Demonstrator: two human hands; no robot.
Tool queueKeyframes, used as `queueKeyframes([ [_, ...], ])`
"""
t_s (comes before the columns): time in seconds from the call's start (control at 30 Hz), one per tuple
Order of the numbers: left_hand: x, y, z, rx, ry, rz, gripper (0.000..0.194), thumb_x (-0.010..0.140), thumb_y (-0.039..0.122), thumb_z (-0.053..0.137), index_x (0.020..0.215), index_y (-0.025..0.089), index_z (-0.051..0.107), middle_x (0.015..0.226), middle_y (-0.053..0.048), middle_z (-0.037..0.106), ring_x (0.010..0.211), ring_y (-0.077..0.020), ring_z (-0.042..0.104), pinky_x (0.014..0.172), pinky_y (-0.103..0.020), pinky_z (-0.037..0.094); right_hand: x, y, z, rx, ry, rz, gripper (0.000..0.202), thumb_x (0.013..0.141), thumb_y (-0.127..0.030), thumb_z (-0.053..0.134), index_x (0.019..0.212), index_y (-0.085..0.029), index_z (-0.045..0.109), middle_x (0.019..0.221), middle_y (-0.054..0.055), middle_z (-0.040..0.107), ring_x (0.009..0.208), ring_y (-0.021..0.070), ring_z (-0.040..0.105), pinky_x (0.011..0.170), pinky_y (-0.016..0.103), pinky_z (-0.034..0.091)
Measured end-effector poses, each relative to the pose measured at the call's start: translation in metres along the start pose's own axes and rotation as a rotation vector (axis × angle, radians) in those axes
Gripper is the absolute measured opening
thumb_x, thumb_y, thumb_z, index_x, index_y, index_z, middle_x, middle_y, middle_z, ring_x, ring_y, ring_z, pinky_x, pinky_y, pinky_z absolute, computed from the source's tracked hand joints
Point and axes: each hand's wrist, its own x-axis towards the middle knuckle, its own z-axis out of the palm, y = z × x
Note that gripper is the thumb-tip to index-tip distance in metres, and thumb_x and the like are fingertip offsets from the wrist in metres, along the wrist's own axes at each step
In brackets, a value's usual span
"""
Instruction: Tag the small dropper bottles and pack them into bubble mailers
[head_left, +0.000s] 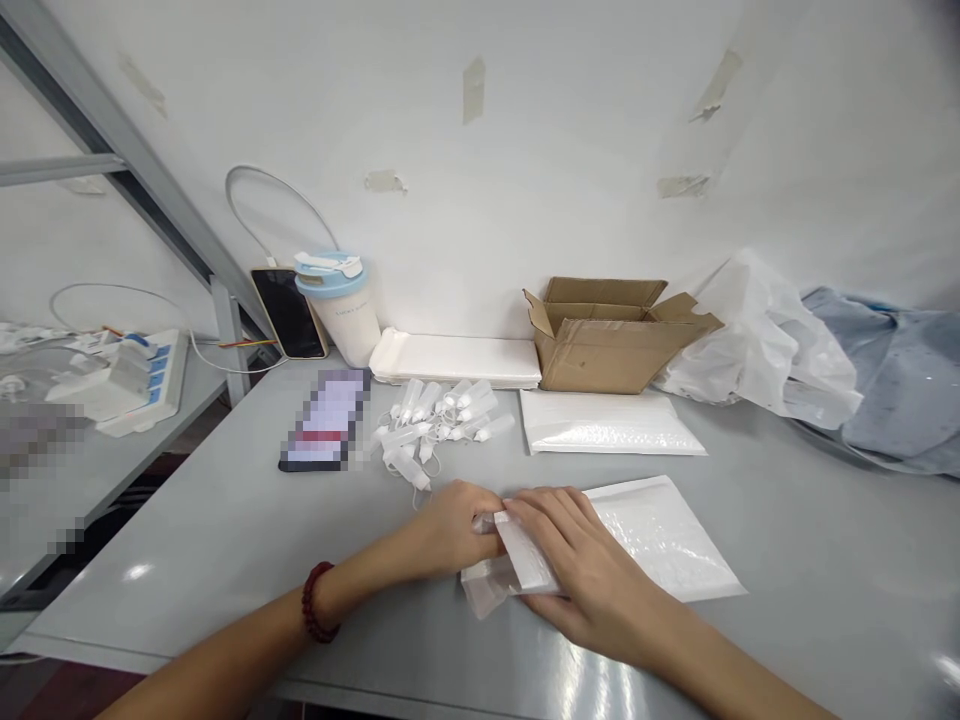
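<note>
A white bubble mailer lies on the grey table, its left end folded open and raised between my hands. My left hand is closed at the opening, with something clear and small partly hidden in its fingers. My right hand grips the mailer from the right, fingers on top and thumb below. A clear plastic flap hangs from the mailer's open end. Beyond my left hand lies a loose pile of small translucent bottles with white tips. Another padded mailer lies flat behind the first.
An open cardboard box and a stack of white mailers stand by the wall. A cup, an upright phone and a flat phone are at the left. White plastic bags sit at the right.
</note>
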Motion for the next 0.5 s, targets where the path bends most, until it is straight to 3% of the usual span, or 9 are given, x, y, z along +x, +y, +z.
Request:
queueKeyframes([
  [0.23,0.003,-0.008,0.018,0.107,0.172,0.034,0.024,0.073,0.025,0.054,0.055,0.015,0.041,0.056,0.004,0.046,0.055,-0.0088,0.039,0.051,-0.021,0.027,-0.001,0.0,0.007,-0.036,-0.008,-0.01,0.056,0.081,-0.022,0.054,0.133,-0.009,0.037,0.12,0.016,0.053,0.113,0.0277,0.045,0.094,0.046,0.038],
  [0.5,0.001,-0.008,0.023,0.221,0.204,0.082,0.015,0.078,0.019,0.05,0.065,0.016,0.056,0.068,0.0,0.062,0.061,-0.012,0.051,0.058,-0.023,0.036,-0.003,-0.001,0.012,-0.125,-0.039,0.024,0.066,0.076,-0.024,0.057,0.136,-0.005,0.036,0.125,0.017,0.051,0.115,0.0296,0.042,0.098,0.047,0.034],
])
